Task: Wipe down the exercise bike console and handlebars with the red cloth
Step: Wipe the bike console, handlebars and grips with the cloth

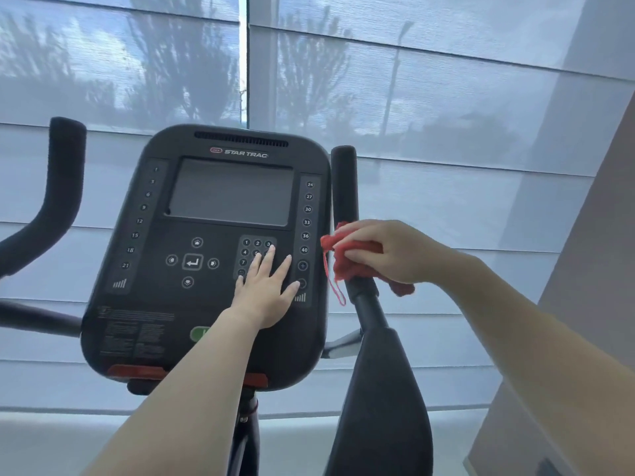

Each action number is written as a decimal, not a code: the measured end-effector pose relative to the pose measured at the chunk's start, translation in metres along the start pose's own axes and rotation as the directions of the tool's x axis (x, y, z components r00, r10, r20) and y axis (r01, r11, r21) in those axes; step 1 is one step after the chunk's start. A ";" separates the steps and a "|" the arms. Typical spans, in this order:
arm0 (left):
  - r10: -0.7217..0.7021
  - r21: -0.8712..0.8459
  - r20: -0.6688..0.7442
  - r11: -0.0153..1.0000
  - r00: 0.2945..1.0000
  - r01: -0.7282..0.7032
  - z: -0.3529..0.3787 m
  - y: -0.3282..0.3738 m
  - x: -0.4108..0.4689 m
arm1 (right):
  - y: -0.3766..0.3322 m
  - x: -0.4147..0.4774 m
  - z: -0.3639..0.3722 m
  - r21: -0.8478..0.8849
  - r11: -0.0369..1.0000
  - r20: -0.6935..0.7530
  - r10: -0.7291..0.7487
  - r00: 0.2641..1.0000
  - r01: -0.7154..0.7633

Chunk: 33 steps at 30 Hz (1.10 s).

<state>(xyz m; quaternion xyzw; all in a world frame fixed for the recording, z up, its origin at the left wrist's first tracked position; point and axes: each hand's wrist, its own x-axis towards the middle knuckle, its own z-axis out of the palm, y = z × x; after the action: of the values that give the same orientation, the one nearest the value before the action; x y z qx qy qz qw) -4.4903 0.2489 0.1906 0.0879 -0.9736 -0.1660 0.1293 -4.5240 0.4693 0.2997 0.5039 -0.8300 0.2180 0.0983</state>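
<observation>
The black exercise bike console (pixel 206 235) fills the middle of the view, its grey screen dark. My left hand (pixel 266 290) lies flat on its lower right part, straight fingers spread over the number keypad. To the right, the upright right handlebar (pixel 344 180) rises beside the console. My right hand (pixel 385 250) grips the red cloth (pixel 343 261), which is wrapped around that handlebar about halfway up; a red thread dangles from the cloth. The left handlebar (pixel 63 180) curves up at the far left, with no hand on it.
Behind the bike hang translucent grey window blinds (pixel 446 97) with tree shapes showing through. A padded black arm rest (pixel 385 389) runs down from the right handlebar. A grey wall (pixel 584 304) stands at the right edge.
</observation>
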 end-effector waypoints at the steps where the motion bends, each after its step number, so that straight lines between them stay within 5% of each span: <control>1: -0.001 0.005 0.002 1.000 1.000 0.001 0.001 0.000 0.000 | -0.001 0.000 0.003 -0.025 1.000 0.018 -0.004 1.000 0.004; 4: -0.004 0.010 0.005 1.000 1.000 0.003 0.002 0.001 0.001 | -0.003 -0.007 0.015 -0.198 0.978 0.118 -0.043 0.992 0.066; 7: -0.005 -0.010 0.006 1.000 1.000 0.005 0.001 0.003 0.000 | -0.009 -0.015 0.005 -0.098 0.995 0.173 0.050 0.984 -0.034; 12: -0.013 -0.003 -0.001 1.000 1.000 0.013 0.003 0.005 0.000 | -0.011 -0.007 0.004 0.232 0.973 -0.328 0.091 0.940 -0.013; 16: -0.013 -0.018 -0.006 1.000 1.000 0.013 0.003 0.005 0.001 | -0.004 -0.025 0.030 0.041 0.999 -0.156 0.041 0.987 -0.035; 19: -0.014 -0.020 -0.011 1.000 1.000 0.014 0.003 0.006 0.001 | -0.010 -0.043 0.021 0.144 0.986 -0.056 0.097 0.994 -0.088; 24: -0.010 -0.092 -0.015 0.996 1.000 0.008 0.000 0.006 0.001 | -0.014 -0.053 0.014 0.513 0.852 -0.324 0.304 0.896 -0.104; 28: 0.035 -0.230 -0.034 0.972 0.999 -0.042 -0.006 0.016 0.000 | 0.000 -0.063 0.038 0.487 0.858 -0.179 0.280 0.943 -0.162; 33: 0.112 -0.407 -0.161 0.898 0.981 -0.169 -0.025 0.037 0.005 | 0.029 -0.057 0.005 0.801 0.597 -0.196 0.341 0.919 -0.050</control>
<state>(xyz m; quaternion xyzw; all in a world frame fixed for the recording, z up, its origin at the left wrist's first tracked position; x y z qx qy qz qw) -4.4929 0.2750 0.2274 -0.0015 -0.9082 -0.3550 0.2215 -4.5225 0.5237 0.2658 0.3563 -0.6736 0.6473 -0.0185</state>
